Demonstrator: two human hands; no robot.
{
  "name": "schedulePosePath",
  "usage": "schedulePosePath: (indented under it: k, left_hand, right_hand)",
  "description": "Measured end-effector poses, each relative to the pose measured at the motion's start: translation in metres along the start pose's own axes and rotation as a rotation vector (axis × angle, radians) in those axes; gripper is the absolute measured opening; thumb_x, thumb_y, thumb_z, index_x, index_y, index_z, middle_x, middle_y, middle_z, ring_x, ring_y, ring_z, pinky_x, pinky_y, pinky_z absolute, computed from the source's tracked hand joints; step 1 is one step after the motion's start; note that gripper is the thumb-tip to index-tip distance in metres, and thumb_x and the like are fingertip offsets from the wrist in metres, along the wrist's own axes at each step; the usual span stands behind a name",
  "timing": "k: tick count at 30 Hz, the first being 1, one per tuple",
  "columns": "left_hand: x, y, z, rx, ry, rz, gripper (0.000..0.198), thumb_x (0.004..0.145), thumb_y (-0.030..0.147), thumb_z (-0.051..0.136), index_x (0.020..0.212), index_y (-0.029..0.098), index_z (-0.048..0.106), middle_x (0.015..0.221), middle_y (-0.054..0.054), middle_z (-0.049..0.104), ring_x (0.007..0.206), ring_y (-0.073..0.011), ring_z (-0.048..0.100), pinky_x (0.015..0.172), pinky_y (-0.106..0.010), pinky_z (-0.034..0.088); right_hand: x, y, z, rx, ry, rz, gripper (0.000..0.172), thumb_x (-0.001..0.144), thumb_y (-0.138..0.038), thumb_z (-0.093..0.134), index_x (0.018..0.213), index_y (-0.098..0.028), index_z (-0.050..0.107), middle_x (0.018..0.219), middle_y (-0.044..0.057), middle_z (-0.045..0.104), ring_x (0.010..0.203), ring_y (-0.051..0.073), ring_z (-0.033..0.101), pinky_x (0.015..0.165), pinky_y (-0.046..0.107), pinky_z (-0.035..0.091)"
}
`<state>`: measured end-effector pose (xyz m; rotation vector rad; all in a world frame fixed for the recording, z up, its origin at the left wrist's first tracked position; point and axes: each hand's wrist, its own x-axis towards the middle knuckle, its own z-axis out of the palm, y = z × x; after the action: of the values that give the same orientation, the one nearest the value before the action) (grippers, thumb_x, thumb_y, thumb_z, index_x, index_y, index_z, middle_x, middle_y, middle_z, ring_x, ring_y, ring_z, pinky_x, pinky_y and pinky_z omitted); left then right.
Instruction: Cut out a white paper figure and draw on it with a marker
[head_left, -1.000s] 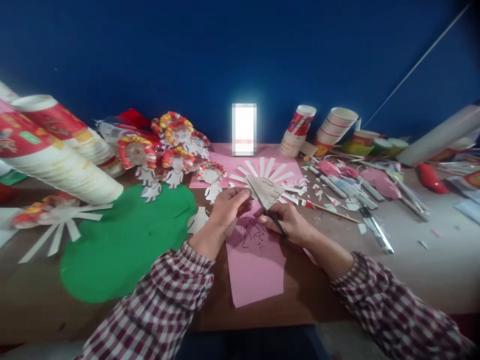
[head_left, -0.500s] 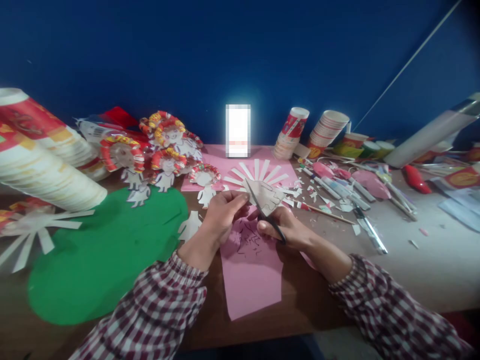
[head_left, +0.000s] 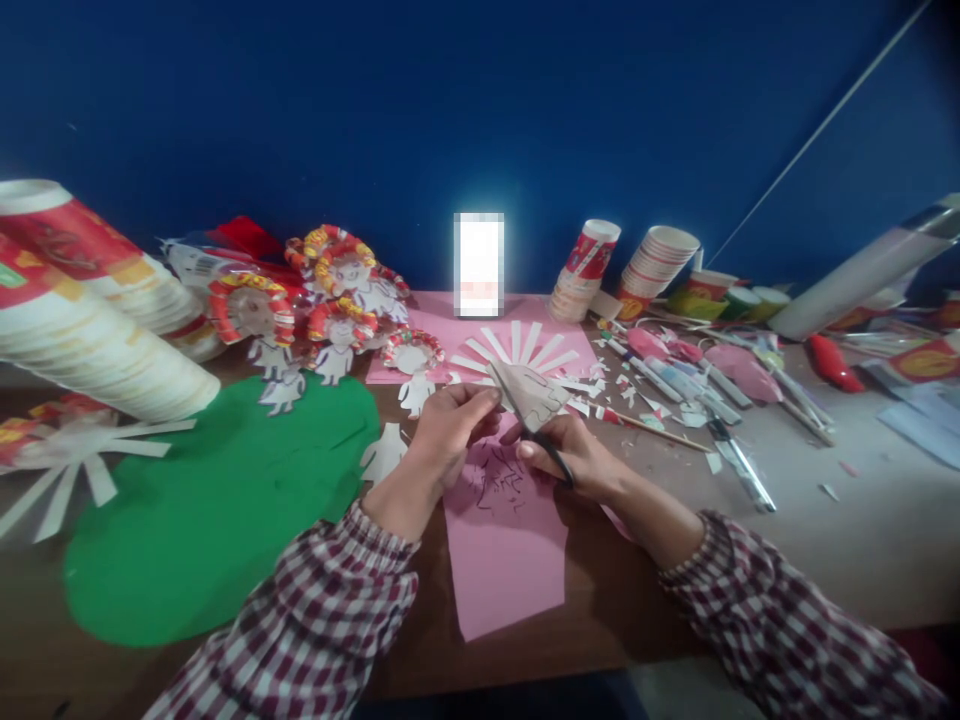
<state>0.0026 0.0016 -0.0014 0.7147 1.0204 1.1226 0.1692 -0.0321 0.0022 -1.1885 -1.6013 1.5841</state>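
Scissors with black handles (head_left: 551,452) are in my right hand (head_left: 577,455), their blades pointing up and to the left across a small white paper piece (head_left: 536,390) that bears drawn outlines. My left hand (head_left: 454,425) pinches the left end of this paper near the blade tips. Below both hands lies a pink paper sheet (head_left: 510,560) with dark scribbled marks. Just left of my left wrist rests a white paper body cutout (head_left: 386,452). Beyond the hands, a cup cut into white fanned strips (head_left: 517,345) sits on another pink sheet (head_left: 397,368).
A green paper shape (head_left: 217,530) covers the left side, with paper figures (head_left: 334,350) behind it. Stacked paper cups (head_left: 112,340) lean at far left; more cup stacks (head_left: 660,265) stand at the back right. Markers (head_left: 739,465) and paper scraps (head_left: 626,388) litter the right.
The scissor blades look more closed across the white paper than before. The whole view has shifted slightly; both hands keep nearly the same place.
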Motion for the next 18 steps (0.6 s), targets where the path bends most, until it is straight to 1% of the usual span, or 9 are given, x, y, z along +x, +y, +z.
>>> schedulePosePath:
  k: [5,9,13,18]
  left_hand:
    - [-0.001,0.000,0.001,-0.032,0.001,-0.015,0.023,0.059,0.026,0.079,0.069,0.012,0.064,0.055,0.001,0.059,0.051,-0.0075,0.055,0.050,-0.018,0.045]
    - [-0.002,0.001,0.002,-0.058,-0.005,-0.032,0.021,0.061,0.024,0.078,0.068,0.012,0.063,0.057,0.001,0.059,0.052,-0.0069,0.055,0.051,-0.017,0.045]
    - [-0.003,0.003,0.003,-0.048,-0.014,-0.029,0.020,0.061,0.025,0.077,0.065,0.012,0.062,0.055,0.001,0.058,0.051,-0.0067,0.054,0.050,-0.017,0.044]
    - [-0.004,0.003,0.004,-0.023,-0.042,-0.022,0.018,0.061,0.023,0.077,0.063,0.012,0.063,0.053,0.001,0.057,0.049,-0.0066,0.053,0.049,-0.017,0.043]
  right_hand:
    - [0.001,0.003,0.001,0.018,0.015,0.006,0.052,0.070,-0.058,0.071,0.090,-0.009,0.069,0.053,-0.003,0.048,0.045,0.008,0.044,0.041,0.019,0.034]
    - [0.000,0.002,0.001,0.033,0.029,0.004,0.051,0.069,-0.056,0.072,0.089,-0.009,0.069,0.051,-0.004,0.047,0.044,0.008,0.044,0.042,0.019,0.037]
    - [-0.001,-0.002,0.001,0.031,0.007,0.011,0.056,0.068,-0.059,0.072,0.091,-0.009,0.068,0.052,-0.004,0.048,0.045,0.008,0.045,0.043,0.020,0.038]
    - [-0.002,-0.008,0.001,-0.019,-0.007,-0.013,0.059,0.068,-0.063,0.070,0.092,-0.010,0.067,0.057,-0.002,0.051,0.050,0.009,0.046,0.046,0.020,0.036]
